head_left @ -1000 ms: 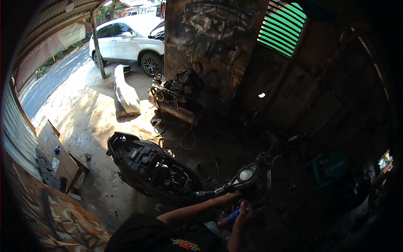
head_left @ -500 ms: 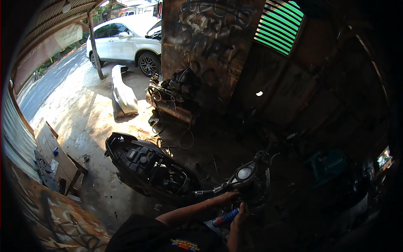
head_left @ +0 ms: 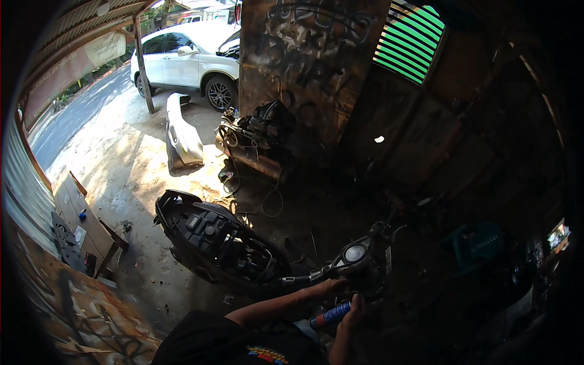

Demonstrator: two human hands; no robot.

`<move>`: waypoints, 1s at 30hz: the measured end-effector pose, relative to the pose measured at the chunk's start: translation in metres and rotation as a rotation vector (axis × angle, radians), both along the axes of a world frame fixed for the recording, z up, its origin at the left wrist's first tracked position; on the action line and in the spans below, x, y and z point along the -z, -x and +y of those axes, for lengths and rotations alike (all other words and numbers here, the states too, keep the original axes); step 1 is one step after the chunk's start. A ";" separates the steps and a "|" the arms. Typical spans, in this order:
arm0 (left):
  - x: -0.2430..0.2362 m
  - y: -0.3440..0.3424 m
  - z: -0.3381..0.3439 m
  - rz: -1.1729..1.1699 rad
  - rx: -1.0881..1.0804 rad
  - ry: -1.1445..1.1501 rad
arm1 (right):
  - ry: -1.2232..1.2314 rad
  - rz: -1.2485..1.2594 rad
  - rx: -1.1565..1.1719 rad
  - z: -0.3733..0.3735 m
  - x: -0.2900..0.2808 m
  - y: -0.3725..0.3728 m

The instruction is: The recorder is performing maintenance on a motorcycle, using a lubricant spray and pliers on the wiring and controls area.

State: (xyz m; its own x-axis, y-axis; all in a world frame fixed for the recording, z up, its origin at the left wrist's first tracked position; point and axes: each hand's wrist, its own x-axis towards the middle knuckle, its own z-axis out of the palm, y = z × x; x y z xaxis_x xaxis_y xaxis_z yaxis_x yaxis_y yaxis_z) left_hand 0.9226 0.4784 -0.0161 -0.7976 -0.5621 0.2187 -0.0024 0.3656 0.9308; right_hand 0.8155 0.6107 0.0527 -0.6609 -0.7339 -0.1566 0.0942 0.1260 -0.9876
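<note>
A partly stripped scooter [head_left: 210, 234] stands in front of me, its seat off and the frame bared. Its handlebar carries a round gauge [head_left: 353, 253]. My left hand [head_left: 330, 286] reaches to the near side of the handlebar, just below the gauge; its fingers are lost in shadow, so what they touch cannot be made out. My right hand [head_left: 352, 313] is wrapped around a blue spray can [head_left: 331, 315] with a red band, tilted with its upper end toward the handlebar. The can's nozzle end is hidden by the hand and the dark.
An engine-like machine with a tank [head_left: 255, 140] stands beyond the scooter. Behind it are a silver fender panel [head_left: 182, 140] and a white car [head_left: 188, 58]. At the left is a wooden bench [head_left: 91, 225]. A teal machine [head_left: 477, 246] sits in shadow at the right.
The whole view has shifted slightly. My right hand and the spray can have turned a little, with the can lying somewhat flatter. My left hand stays by the handlebar.
</note>
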 end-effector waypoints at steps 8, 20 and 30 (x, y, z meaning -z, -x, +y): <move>0.016 0.011 0.002 0.049 -0.017 -0.052 | 0.004 -0.037 -0.021 -0.002 0.014 0.005; 0.011 0.009 0.004 -0.087 0.015 -0.053 | 0.001 0.023 -0.023 -0.002 -0.013 -0.010; 0.033 0.030 -0.010 0.055 -0.104 0.051 | -0.094 0.158 0.005 -0.002 0.014 0.005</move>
